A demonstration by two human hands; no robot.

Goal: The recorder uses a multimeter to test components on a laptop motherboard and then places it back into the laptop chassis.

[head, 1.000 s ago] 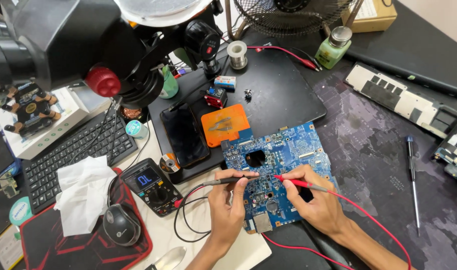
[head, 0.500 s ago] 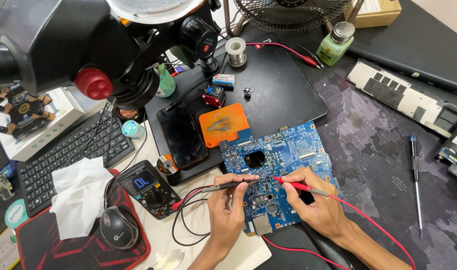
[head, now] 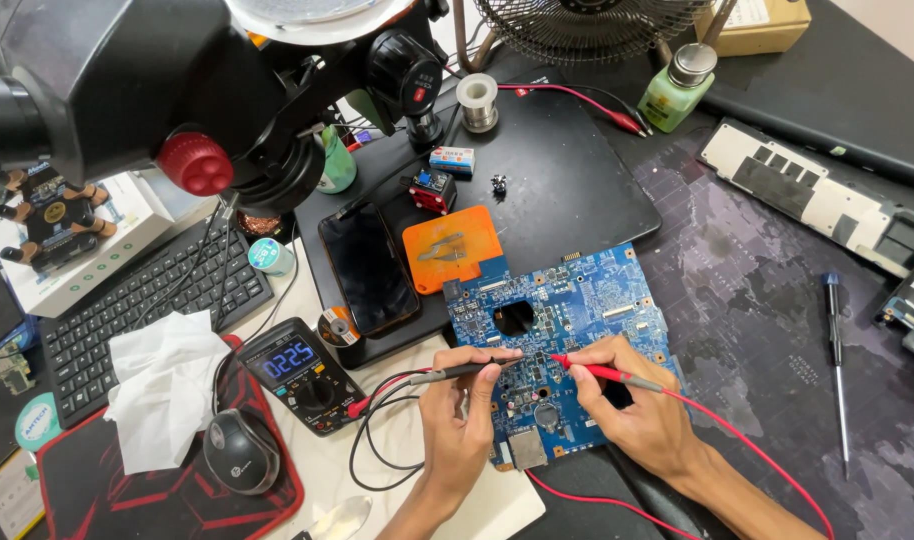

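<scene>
A blue circuit board [head: 587, 310] lies flat in front of me on the desk. My left hand [head: 462, 420] pinches a black test probe [head: 457, 373] whose tip touches the board near its middle. My right hand [head: 637, 410] grips a red test probe [head: 602, 372], its tip a short way right of the black one. Red and black leads run from both probes to a black multimeter [head: 302, 372] with a lit display at the left.
A large black microscope head [head: 167, 80] hangs over the upper left. A phone [head: 369, 268], an orange pad [head: 454, 247], a keyboard [head: 147, 310], a mouse [head: 242, 452], a crumpled tissue [head: 162, 385], a screwdriver [head: 837, 350], a green bottle [head: 677, 88] and a fan [head: 587, 25] surround the board.
Both probe tips stay on the board with the hands nearly still. The view has shifted slightly.
</scene>
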